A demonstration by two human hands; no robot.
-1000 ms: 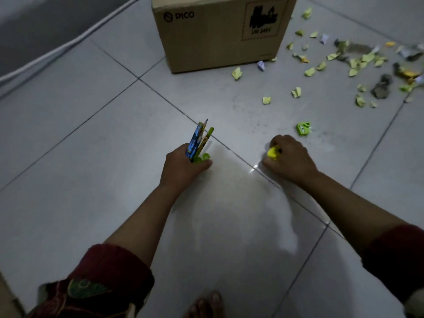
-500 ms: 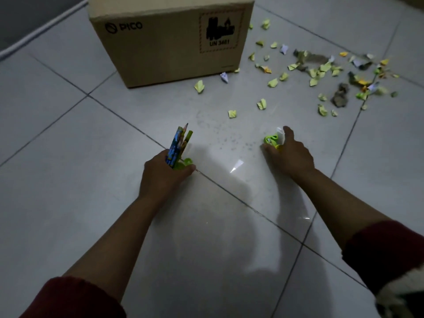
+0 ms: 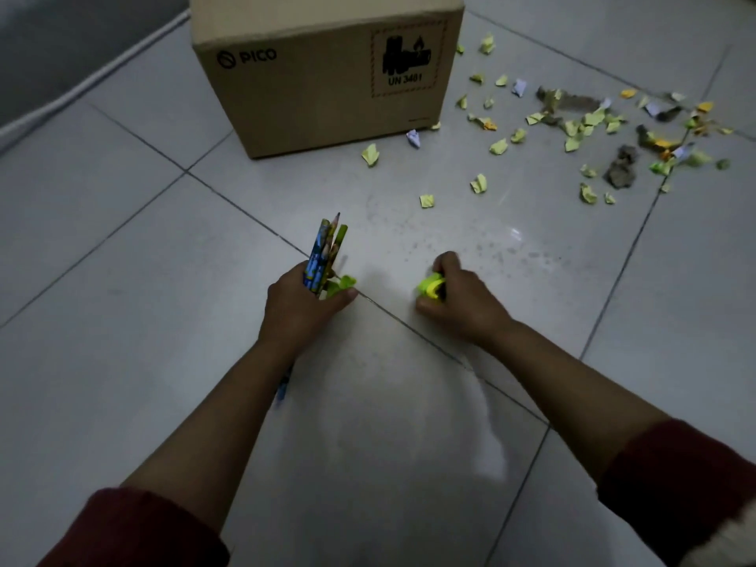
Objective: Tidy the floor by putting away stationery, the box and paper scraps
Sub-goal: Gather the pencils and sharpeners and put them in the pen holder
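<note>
My left hand (image 3: 300, 306) is closed around a bunch of pencils (image 3: 325, 249) that point up and away, with a green paper scrap (image 3: 341, 285) pinched at the thumb. My right hand (image 3: 458, 302) rests low on the tiles and grips small yellow-green stationery pieces (image 3: 430, 286); I cannot tell exactly what they are. A closed brown cardboard box (image 3: 323, 75) marked PICO stands on the floor beyond both hands. Yellow, green and white paper scraps (image 3: 572, 128) lie scattered to the right of the box.
Grey floor tiles (image 3: 122, 247) with dark grout lines run all around. A few loose scraps (image 3: 426, 200) lie between the box and my hands. Grey crumpled lumps (image 3: 622, 171) sit among the scraps at the right. A white skirting edge (image 3: 94, 81) crosses the far left.
My right hand reached out to a green item on the floor, took it up and drew back closer to me. My left hand kept holding the pencils.
</note>
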